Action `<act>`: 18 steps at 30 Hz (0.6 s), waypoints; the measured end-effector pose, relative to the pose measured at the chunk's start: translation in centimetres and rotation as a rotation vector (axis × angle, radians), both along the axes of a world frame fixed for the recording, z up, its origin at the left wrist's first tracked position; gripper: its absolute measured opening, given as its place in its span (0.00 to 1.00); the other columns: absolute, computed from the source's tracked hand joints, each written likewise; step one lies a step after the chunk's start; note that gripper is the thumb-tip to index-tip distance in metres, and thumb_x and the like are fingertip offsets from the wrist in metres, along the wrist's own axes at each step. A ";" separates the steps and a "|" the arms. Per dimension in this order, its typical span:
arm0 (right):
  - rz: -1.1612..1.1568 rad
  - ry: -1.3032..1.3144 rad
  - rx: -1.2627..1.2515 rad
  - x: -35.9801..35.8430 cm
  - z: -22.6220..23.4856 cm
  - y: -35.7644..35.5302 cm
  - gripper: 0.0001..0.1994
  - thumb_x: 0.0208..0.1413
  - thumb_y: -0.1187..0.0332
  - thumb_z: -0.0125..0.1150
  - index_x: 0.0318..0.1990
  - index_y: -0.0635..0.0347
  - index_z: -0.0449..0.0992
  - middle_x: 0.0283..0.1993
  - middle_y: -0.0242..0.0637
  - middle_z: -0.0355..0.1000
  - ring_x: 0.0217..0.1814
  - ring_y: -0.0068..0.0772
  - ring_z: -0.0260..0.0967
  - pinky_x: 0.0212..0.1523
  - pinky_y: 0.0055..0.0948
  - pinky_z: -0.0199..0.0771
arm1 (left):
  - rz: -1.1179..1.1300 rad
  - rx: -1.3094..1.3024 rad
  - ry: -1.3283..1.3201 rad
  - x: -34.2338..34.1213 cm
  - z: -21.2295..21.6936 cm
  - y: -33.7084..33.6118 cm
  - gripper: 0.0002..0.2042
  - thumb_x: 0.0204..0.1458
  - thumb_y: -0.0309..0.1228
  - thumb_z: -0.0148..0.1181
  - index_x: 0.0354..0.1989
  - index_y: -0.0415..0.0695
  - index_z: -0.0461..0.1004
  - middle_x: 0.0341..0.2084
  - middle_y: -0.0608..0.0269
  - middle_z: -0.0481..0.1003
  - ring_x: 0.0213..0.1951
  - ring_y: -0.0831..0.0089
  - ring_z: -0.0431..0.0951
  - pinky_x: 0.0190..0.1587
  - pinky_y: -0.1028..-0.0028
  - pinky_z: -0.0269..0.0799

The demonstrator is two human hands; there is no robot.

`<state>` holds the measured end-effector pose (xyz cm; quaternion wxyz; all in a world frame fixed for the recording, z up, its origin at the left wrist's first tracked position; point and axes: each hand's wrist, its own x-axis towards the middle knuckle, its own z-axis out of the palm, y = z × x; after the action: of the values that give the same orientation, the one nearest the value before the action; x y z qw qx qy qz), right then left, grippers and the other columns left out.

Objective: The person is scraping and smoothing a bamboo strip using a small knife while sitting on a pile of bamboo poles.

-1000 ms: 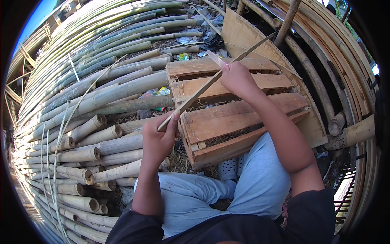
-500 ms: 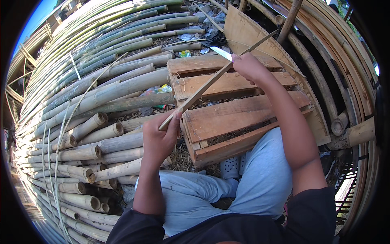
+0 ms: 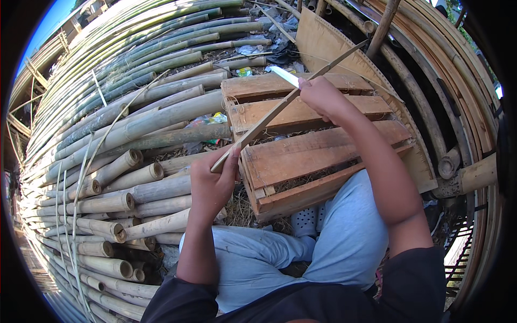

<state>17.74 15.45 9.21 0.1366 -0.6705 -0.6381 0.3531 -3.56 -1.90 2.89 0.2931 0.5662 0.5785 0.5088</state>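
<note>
A long, narrow bamboo strip [image 3: 273,114] slants from my left hand up to the far right, above a slatted wooden crate [image 3: 318,151]. Near the strip's lower end, my left hand [image 3: 211,175] is closed round it. My right hand [image 3: 325,98] is closed on a knife, whose handle is hidden in my fist. The pale knife blade [image 3: 284,75] sticks out to the far left, and its base meets or crosses the strip beside my fingers. The strip's far end reaches close to a wooden post.
Stacked bamboo poles [image 3: 129,202] fill the left side, with thin split strips [image 3: 86,172] lying across them. A tan curved sheet [image 3: 334,46] stands beyond the crate. More poles and a wooden post [image 3: 383,29] are at the right. My knees are against the crate's near side.
My right hand and the knife have slid a little along the strip, back toward me and to the left. My left hand and the strip stay nearly in place.
</note>
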 end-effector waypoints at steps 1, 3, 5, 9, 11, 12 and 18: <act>0.061 -0.003 -0.016 -1.7 -0.1 -2.0 0.23 0.70 0.53 0.43 0.34 0.66 0.73 0.17 0.32 0.64 0.14 0.28 0.60 0.16 0.35 0.60 | 0.003 -0.002 -0.001 -0.2 -0.2 0.1 0.14 0.66 0.35 0.56 0.44 0.34 0.81 0.14 0.69 0.71 0.19 0.85 0.69 0.24 0.79 0.64; 0.293 0.037 0.010 -3.8 -1.2 -4.9 0.24 0.71 0.50 0.43 0.32 0.62 0.72 0.15 0.26 0.57 0.13 0.23 0.52 0.14 0.30 0.57 | 0.030 -0.034 0.024 -0.8 -0.5 0.2 0.14 0.66 0.35 0.56 0.43 0.34 0.81 0.14 0.69 0.71 0.19 0.85 0.69 0.25 0.80 0.63; 0.244 0.040 -0.042 -3.4 -0.1 -4.7 0.24 0.71 0.50 0.43 0.32 0.62 0.72 0.15 0.27 0.57 0.13 0.23 0.53 0.14 0.31 0.57 | 0.025 -0.032 0.008 -0.9 -0.5 0.3 0.14 0.66 0.35 0.56 0.43 0.34 0.81 0.14 0.69 0.71 0.19 0.85 0.69 0.24 0.80 0.63; 0.029 -0.059 0.050 0.2 0.6 -0.5 0.25 0.71 0.52 0.42 0.38 0.68 0.74 0.20 0.34 0.65 0.16 0.30 0.62 0.18 0.36 0.63 | -0.004 -0.011 0.012 -0.3 -0.1 0.2 0.15 0.66 0.35 0.56 0.42 0.34 0.81 0.14 0.69 0.71 0.19 0.85 0.69 0.24 0.80 0.63; -0.055 -0.055 0.075 0.1 0.2 -0.6 0.25 0.72 0.55 0.42 0.43 0.73 0.78 0.24 0.42 0.73 0.21 0.38 0.72 0.22 0.38 0.69 | -0.004 -0.018 0.013 -0.2 -0.1 0.0 0.14 0.66 0.35 0.56 0.40 0.35 0.81 0.14 0.67 0.71 0.18 0.83 0.70 0.24 0.78 0.64; 0.003 -0.047 0.071 -1.6 0.6 -2.6 0.25 0.71 0.56 0.43 0.41 0.73 0.78 0.27 0.47 0.75 0.25 0.44 0.75 0.27 0.40 0.72 | 0.000 -0.026 0.015 -0.4 -0.2 0.1 0.13 0.65 0.34 0.56 0.38 0.37 0.82 0.13 0.65 0.71 0.18 0.81 0.70 0.23 0.75 0.65; 0.288 0.018 -0.004 -4.8 0.5 -5.9 0.24 0.68 0.56 0.46 0.38 0.72 0.80 0.30 0.56 0.77 0.35 0.54 0.78 0.41 0.46 0.74 | 0.023 -0.032 0.041 -1.4 -0.7 0.5 0.15 0.66 0.35 0.56 0.37 0.34 0.80 0.14 0.69 0.71 0.19 0.84 0.69 0.24 0.78 0.63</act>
<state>12.93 9.51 9.71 0.0889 -0.5690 -0.7259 0.3761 -4.95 -1.38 2.23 0.2843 0.5649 0.5991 0.4910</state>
